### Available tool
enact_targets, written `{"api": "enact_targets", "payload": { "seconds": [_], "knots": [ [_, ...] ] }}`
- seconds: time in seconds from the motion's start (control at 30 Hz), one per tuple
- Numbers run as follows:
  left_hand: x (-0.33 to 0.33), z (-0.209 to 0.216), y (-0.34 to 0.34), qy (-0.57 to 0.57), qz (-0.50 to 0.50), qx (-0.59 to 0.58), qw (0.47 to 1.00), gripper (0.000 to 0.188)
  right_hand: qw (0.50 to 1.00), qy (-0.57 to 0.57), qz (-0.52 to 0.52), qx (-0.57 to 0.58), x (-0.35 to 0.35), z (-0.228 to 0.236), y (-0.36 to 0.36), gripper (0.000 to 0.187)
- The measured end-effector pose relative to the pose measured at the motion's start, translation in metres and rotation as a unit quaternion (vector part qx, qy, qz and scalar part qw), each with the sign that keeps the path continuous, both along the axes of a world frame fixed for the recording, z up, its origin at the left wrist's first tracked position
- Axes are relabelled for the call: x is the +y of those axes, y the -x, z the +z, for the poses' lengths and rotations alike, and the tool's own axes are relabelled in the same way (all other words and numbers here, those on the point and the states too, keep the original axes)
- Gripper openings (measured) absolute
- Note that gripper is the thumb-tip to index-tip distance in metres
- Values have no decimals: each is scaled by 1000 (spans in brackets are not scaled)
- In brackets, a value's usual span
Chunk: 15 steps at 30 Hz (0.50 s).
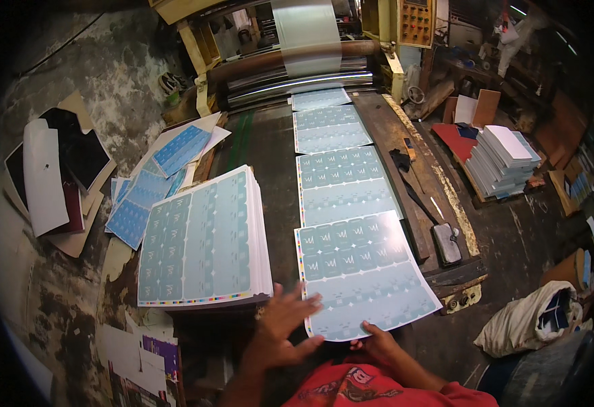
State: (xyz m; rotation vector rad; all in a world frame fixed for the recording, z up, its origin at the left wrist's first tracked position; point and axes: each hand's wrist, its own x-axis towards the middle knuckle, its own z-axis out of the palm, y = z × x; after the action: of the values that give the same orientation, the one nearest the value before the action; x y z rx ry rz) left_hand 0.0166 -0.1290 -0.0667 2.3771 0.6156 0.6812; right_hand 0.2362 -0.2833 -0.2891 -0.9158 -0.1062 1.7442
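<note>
A printed sheet (361, 271) in pale blue-green, with rows of small panels, lies at the near end of a line of similar sheets (344, 169). My right hand (378, 342) pinches its near edge, thumb on top and fingers below. My left hand (287, 319) is open with fingers spread, close to the sheet's left edge; I cannot tell whether it touches. Left of that hand stands a thick stack of printed sheets (205, 237) of the same kind, with a colour bar along its near edge.
Behind the line of sheets stands a machine with a shiny roller (304, 83). Loose blue printed sheets (144, 193) lie at the left. A metal block (445, 244) rests on the right rail. Farther right are a stack of cut sheets (504, 159) and a white sack (527, 319).
</note>
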Motion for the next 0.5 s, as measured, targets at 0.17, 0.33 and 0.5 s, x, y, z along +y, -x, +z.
{"api": "enact_targets", "payload": {
  "seconds": [0.17, 0.33, 0.5],
  "knots": [
    [49, 20, 51, -154, 214, 157, 952, 102, 1000, 12, 15, 1, -7, -4, 10, 43],
    [33, 2, 62, -100, 222, 230, 942, 92, 999, 30, -11, 42, 8, 2, 10, 46],
    [41, -13, 67, -65, 242, 73, 965, 48, 999, 19, -38, 8, 40, 1, -4, 57]
  ]
}}
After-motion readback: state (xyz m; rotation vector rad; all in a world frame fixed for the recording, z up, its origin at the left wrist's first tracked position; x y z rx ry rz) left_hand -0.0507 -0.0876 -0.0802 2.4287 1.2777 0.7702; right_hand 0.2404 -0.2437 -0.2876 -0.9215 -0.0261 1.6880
